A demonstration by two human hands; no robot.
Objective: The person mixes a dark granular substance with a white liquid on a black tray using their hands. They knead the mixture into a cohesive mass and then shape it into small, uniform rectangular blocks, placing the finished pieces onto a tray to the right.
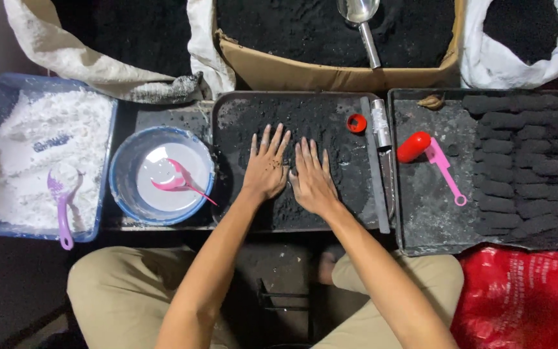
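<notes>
Both hands, left (266, 169) and right (312, 184), lie flat side by side mid-tray (227, 110), on black powder. Free tray surface: a strip above the fingertips and a band left of the left hand. Right side is tight: red ring (356, 123), then long bar (376, 168) and knife (383, 145) along the tray's right edge. Beyond that, right tray (400, 194): red cylinder (414, 147) and pink scoop (445, 169) block the top left, open floor below them, black pellet rows (524, 161) fill the far right. Left: bowl (124, 187) with pink spoon (179, 182) just beside the tray. Cardboard box (292, 74) wall closes the far side.
</notes>
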